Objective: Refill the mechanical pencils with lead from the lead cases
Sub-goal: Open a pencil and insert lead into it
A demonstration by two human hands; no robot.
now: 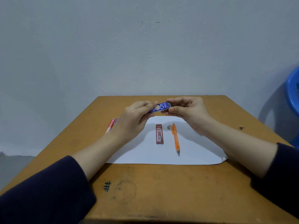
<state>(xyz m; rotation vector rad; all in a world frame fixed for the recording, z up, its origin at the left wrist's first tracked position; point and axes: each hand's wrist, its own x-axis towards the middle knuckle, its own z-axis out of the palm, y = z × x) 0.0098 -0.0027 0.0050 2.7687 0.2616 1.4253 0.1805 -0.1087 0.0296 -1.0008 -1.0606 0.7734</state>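
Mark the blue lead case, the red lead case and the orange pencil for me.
blue lead case (159, 107), head view, middle of its printed label
red lead case (159, 134), head view, middle of its label
orange pencil (175, 139), head view, middle of its barrel

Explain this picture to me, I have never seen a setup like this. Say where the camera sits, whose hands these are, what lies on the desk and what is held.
No machine here: one camera worn on a person's head looks down at their two bare hands. The left hand and right hand each pinch an end of a flat blue plastic lead case above a brown wooden desk. On a white paper sheet lie a flat red plastic lead case, a slim orange plastic mechanical pencil and, beside its far end, a small grey piece. Partly hidden behind the left hand lie reddish and purple pencils.
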